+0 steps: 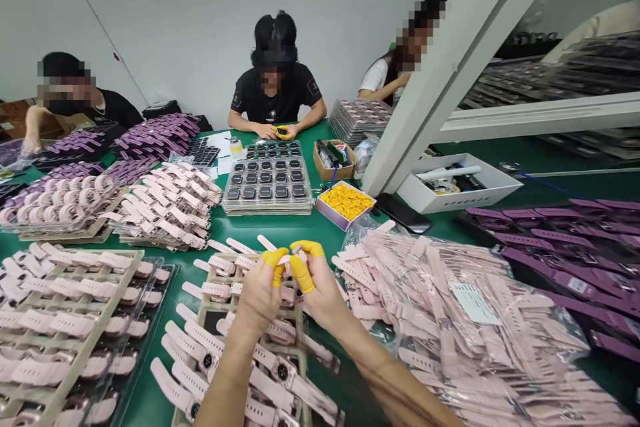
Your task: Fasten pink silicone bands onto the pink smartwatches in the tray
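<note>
My left hand point(263, 287) and my right hand point(315, 277) meet above a tray, both with yellow finger cots on the fingertips. Pinched between them is a pink watch strap point(286, 259), mostly covered by the fingers; a shiny piece shows near the right fingertips. Whether a watch case is attached, I cannot tell. Beneath the hands, a tray point(213, 307) bears rows of smartwatches point(207, 360) with pink straps, some with their sensor backs facing up. To the right of my right hand lies a heap of pink straps point(430, 287), partly in clear plastic bags.
Trays of pink-strapped watches point(75, 320) stand at left. Ahead are stacked trays of dark watch cases point(267, 180), a box of yellow finger cots point(345, 203), a black phone point(404, 212) and a white box point(455, 197). A slanted white post point(440, 80) rises at right. Several co-workers sit opposite.
</note>
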A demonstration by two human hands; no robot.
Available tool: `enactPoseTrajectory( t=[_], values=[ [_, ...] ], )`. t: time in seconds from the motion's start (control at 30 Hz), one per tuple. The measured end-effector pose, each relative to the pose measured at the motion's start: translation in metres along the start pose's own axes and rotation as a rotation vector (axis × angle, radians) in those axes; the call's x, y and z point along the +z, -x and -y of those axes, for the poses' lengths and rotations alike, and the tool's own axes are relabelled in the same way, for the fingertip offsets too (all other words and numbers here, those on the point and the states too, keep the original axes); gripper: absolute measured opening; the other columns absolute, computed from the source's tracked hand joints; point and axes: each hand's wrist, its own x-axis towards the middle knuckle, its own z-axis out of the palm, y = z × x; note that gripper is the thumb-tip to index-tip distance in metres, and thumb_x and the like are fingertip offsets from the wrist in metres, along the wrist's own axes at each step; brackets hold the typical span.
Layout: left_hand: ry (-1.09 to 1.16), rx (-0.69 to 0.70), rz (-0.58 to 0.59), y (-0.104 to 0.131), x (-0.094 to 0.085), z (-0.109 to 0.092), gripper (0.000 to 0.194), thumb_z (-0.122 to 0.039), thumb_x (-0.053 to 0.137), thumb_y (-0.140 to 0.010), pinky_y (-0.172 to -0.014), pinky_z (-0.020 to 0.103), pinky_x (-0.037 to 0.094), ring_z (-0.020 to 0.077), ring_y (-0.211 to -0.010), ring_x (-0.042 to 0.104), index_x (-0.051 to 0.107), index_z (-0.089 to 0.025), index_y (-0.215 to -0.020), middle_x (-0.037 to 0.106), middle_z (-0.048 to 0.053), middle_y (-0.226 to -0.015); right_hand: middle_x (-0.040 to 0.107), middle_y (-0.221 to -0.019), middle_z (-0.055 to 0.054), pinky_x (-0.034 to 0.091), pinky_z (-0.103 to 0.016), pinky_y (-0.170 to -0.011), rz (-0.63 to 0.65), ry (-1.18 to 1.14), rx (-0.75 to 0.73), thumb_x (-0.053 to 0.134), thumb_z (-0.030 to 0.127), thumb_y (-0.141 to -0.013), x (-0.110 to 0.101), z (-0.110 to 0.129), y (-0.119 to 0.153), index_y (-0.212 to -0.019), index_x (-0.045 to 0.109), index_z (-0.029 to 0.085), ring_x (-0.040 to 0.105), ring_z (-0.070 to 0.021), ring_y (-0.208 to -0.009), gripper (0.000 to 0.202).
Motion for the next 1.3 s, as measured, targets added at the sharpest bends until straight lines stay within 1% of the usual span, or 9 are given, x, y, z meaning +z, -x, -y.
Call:
enactPoseTrajectory(
  t=[0.1,0.23,0.47,0.6,0.7,0.93,1.1,1.23,1.3],
  values=[
    [-0.106,0.02,-0.025,0.002,0.001,0.001,0.044,-0.008,0.043,-0.096,-0.091,0.039,0.06,0.0256,-0.105,0.072,0.062,-0.018,-0.135,0.075,0.014,-0.117,0.068,-0.106,-0.008,0.056,-0.038,-0.09,0.039,0.099,-0.069,0.047,0.05,-0.106,-0.002,0.004,-0.002,-0.12,0.066,0.024,0.064,-0.0225,-0.098,0.035],
    [-0.23,0.007,-0.075,0.004,0.0,0.001,0.045,-0.009,0.044,-0.096,-0.084,0.038,0.062,0.026,-0.098,0.075,0.061,-0.019,-0.137,0.077,0.013,-0.112,0.066,-0.094,-0.006,0.056,-0.036,-0.082,0.081,0.136,-0.114,0.048,0.047,-0.106,-0.004,0.006,-0.006,-0.123,0.072,0.024,0.063,-0.0208,-0.087,0.036],
    [-0.369,0.042,-0.093,0.005,0.003,-0.003,0.046,-0.005,0.045,-0.092,-0.086,0.036,0.063,0.0259,-0.102,0.076,0.062,-0.017,-0.132,0.077,0.014,-0.115,0.072,-0.104,-0.006,0.061,-0.034,-0.082,0.017,-0.16,0.131,0.067,0.053,-0.095,0.004,-0.006,0.0,-0.123,0.065,0.024,0.07,-0.0205,-0.091,0.04],
    [-0.536,0.052,0.018,0.008,0.004,-0.005,0.03,-0.005,0.049,-0.088,-0.065,0.033,0.06,0.0259,-0.078,0.076,0.072,-0.013,-0.107,0.077,0.016,-0.098,0.074,-0.093,-0.004,0.062,-0.035,-0.076,0.028,-0.231,0.213,0.074,0.056,-0.088,0.003,-0.005,-0.004,-0.109,0.07,0.022,0.071,-0.0203,-0.081,0.04],
    [-0.606,0.018,0.052,0.009,0.001,-0.004,0.033,-0.006,0.052,-0.088,-0.061,0.03,0.057,0.0234,-0.073,0.074,0.072,-0.014,-0.114,0.077,0.014,-0.096,0.072,-0.094,-0.004,0.061,-0.038,-0.084,-0.002,-0.243,0.179,0.079,0.057,-0.082,0.0,-0.004,-0.008,-0.106,0.074,0.022,0.069,-0.0197,-0.083,0.042],
    [-0.535,-0.005,-0.053,0.007,0.001,-0.004,0.046,-0.002,0.048,-0.086,-0.072,0.03,0.059,0.0234,-0.086,0.074,0.067,-0.017,-0.125,0.076,0.013,-0.105,0.067,-0.09,-0.004,0.058,-0.036,-0.083,-0.035,-0.132,0.099,0.078,0.055,-0.084,0.002,-0.005,-0.008,-0.101,0.079,0.023,0.065,-0.02,-0.085,0.036],
    [-0.534,0.013,-0.028,0.009,0.01,-0.005,0.032,-0.005,0.048,-0.087,-0.062,0.029,0.055,0.0227,-0.071,0.072,0.073,-0.016,-0.105,0.075,0.012,-0.084,0.069,-0.098,-0.005,0.058,-0.037,-0.088,-0.075,-0.197,0.118,0.076,0.054,-0.087,0.008,-0.008,-0.005,-0.106,0.077,0.023,0.067,-0.0203,-0.09,0.036],
    [-0.399,-0.108,-0.04,0.011,0.011,-0.004,0.03,-0.009,0.048,-0.088,-0.065,0.032,0.056,0.0241,-0.069,0.071,0.073,-0.015,-0.102,0.075,0.013,-0.08,0.069,-0.095,-0.004,0.057,-0.037,-0.087,-0.015,-0.076,0.113,0.072,0.049,-0.092,0.007,-0.009,-0.005,-0.106,0.077,0.023,0.067,-0.0211,-0.091,0.03],
    [-0.183,-0.195,-0.011,0.011,0.008,-0.006,0.026,-0.014,0.052,-0.089,-0.066,0.032,0.058,0.0239,-0.068,0.071,0.074,-0.014,-0.103,0.074,0.012,-0.077,0.069,-0.094,-0.005,0.058,-0.037,-0.085,-0.018,0.0,0.073,0.071,0.047,-0.093,0.005,-0.009,-0.006,-0.105,0.077,0.023,0.067,-0.0213,-0.089,0.027]
  ],
)
